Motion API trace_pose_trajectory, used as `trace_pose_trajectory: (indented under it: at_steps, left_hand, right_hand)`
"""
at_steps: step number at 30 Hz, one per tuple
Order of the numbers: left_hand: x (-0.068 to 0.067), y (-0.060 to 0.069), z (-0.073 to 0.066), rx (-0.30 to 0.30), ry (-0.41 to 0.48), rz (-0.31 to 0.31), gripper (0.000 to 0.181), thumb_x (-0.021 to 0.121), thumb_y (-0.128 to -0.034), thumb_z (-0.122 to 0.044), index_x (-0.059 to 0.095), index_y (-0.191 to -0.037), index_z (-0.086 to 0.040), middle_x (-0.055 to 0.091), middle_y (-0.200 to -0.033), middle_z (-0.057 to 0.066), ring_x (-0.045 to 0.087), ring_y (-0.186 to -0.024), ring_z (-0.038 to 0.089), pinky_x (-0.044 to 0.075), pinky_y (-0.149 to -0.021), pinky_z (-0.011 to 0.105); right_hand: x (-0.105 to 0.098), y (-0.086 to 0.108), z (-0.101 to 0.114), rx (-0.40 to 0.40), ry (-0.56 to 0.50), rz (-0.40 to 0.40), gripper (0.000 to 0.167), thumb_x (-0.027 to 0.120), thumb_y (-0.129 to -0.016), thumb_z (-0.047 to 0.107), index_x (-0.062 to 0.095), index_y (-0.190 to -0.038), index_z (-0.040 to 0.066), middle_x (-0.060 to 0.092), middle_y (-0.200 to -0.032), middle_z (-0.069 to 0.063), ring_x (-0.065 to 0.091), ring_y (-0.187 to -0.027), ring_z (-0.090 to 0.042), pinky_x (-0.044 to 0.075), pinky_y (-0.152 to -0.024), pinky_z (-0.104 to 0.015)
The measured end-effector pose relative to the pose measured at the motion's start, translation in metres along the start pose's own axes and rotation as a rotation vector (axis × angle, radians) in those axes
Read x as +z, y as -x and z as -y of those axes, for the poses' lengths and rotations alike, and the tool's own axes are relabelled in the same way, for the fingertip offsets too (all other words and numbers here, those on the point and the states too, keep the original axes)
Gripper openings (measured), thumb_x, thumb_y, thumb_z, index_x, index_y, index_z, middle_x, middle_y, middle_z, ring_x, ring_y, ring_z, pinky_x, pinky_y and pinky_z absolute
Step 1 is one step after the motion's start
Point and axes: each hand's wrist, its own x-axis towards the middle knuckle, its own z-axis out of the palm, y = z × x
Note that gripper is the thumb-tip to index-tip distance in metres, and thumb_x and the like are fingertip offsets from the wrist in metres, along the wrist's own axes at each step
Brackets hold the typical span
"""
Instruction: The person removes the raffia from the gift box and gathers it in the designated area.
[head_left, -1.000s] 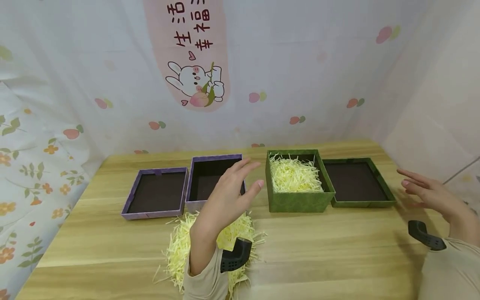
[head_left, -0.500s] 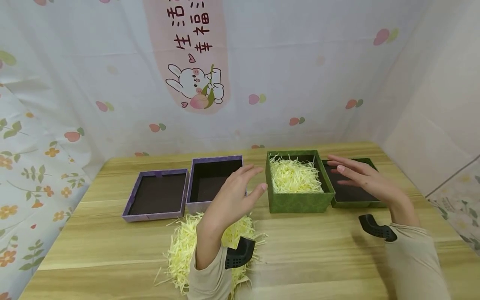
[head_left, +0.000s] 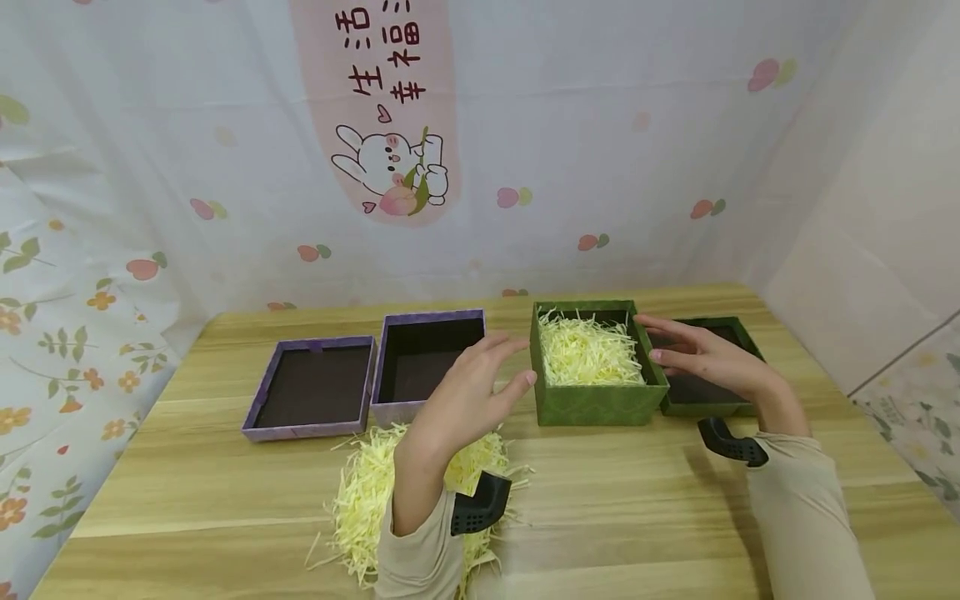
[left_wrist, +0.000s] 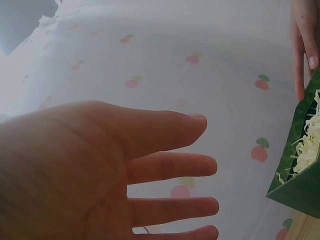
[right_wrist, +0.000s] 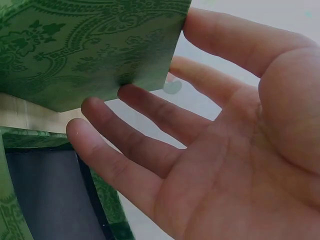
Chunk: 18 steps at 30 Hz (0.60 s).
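Note:
Pale yellow shredded paper [head_left: 588,350] fills much of the green patterned box [head_left: 600,406]. My right hand [head_left: 712,362] is at the box's right wall with fingers extended. In the right wrist view its fingertips lie close against the patterned wall [right_wrist: 95,55]; whether all of them touch, I cannot tell. My left hand [head_left: 465,404] hovers left of the green box, fingers straight and holding nothing; the left wrist view shows a gap between its fingers [left_wrist: 175,212] and the box. Behind it, the purple box [head_left: 408,358] is partly hidden.
A loose pile of shredded paper [head_left: 363,500] lies on the wooden table [head_left: 637,517] beneath my left forearm. The purple lid [head_left: 318,387] stands left of the purple box. Right of the green box, the green lid [head_left: 693,398] lies partly under my right hand. Printed cloth [head_left: 600,125] hangs behind.
My right hand has swung left from the table's right side, over the green lid to the green box's wall. My left hand has shifted slightly right. The boxes look unmoved.

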Motion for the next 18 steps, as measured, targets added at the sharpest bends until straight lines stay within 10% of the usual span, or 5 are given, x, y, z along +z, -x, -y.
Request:
trace_pose_trajectory:
  at_steps: [18]
  left_hand:
    - [0.0015,0.0017,-0.0034,0.025,0.038,0.015,0.043,0.051,-0.0970,-0.027,0.047,-0.136,-0.009,0.042,-0.140,0.007,0.034,-0.131,0.025,0.028,-0.105,0.043]
  right_hand:
    - [0.0056,-0.0030,0.0022,0.017,-0.072,-0.003,0.061,0.051,-0.097,0.028,0.022,-0.150,0.019,0.016,-0.151,-0.016,0.040,-0.123,-0.040,0.048,-0.082,-0.043]
